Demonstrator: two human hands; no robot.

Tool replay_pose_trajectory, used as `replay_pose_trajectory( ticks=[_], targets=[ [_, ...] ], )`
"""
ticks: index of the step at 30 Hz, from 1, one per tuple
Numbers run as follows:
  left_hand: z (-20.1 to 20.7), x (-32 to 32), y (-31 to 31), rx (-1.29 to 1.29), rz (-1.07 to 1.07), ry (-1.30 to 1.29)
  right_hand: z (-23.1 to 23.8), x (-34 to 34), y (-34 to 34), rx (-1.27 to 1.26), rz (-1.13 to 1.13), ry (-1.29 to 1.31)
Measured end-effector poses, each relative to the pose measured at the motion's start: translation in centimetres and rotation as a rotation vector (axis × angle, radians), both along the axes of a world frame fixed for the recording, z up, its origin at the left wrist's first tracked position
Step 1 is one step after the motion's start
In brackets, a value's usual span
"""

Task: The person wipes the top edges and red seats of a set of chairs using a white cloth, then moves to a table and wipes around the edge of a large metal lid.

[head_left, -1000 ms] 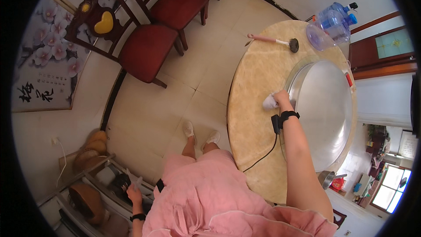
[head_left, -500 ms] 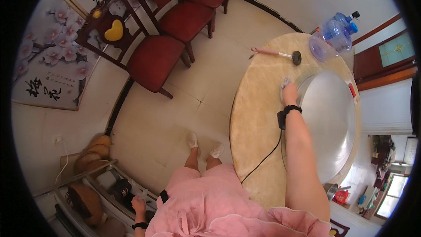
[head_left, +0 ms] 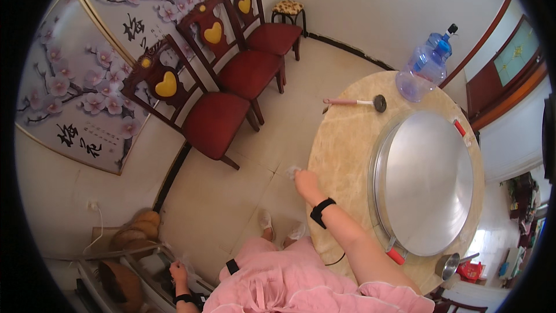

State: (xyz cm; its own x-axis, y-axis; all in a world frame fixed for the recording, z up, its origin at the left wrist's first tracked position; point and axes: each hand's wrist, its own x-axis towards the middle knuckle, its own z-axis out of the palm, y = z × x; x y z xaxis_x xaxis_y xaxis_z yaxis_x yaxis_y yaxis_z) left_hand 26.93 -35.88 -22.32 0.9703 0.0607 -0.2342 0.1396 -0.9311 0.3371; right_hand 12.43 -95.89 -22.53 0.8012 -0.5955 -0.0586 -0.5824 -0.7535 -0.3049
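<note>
My right hand [head_left: 307,186] is at the left edge of the round table [head_left: 344,153], its fingers closed on a small crumpled whitish wad [head_left: 292,172], which looks like tissue. At the lower left, my left hand [head_left: 179,275] is closed beside the shelf rack [head_left: 200,283]; thin clear plastic film [head_left: 179,254] sticks out above its fingers. A large round metal lid or pan [head_left: 430,182] with red handles covers the right part of the table. Beyond my right hand lies a pink-and-white-handled brush [head_left: 348,102] with a dark round head.
Large clear blue water bottles [head_left: 418,75] stand at the table's far end. A small metal saucepan [head_left: 447,266] sits near its front right edge. Red-seated wooden chairs [head_left: 217,122] line the left wall, with a patterned stool [head_left: 288,7] behind. Round brown baskets [head_left: 139,230] lean near the rack.
My right hand has come back from beside the metal lid to the table's left edge, still holding the whitish wad. My left hand stays by the rack. The whole view has shifted.
</note>
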Motion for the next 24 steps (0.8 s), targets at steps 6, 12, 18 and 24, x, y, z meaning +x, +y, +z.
replay_pose_trajectory(
  ticks=[6, 12, 18, 24],
  targets=[
    [6.3, 0.2, 1.4, -0.079, 0.005, -0.179, 1.2, -3.3, 4.9, 0.499, -0.032, -0.148],
    [13.7, -0.7, 1.0, -0.195, -0.128, -0.397, -3.2, -13.4, 9.4, 0.864, -0.455, -0.461],
    [15.9, -2.5, -0.1, -0.202, -0.091, -0.507, -1.0, -18.3, 11.8, 1.144, -0.72, -0.592],
    [14.6, -2.3, -1.3, -0.406, -0.222, -0.387, 0.1, -23.6, 16.4, 1.045, -0.798, -0.821]
  ],
)
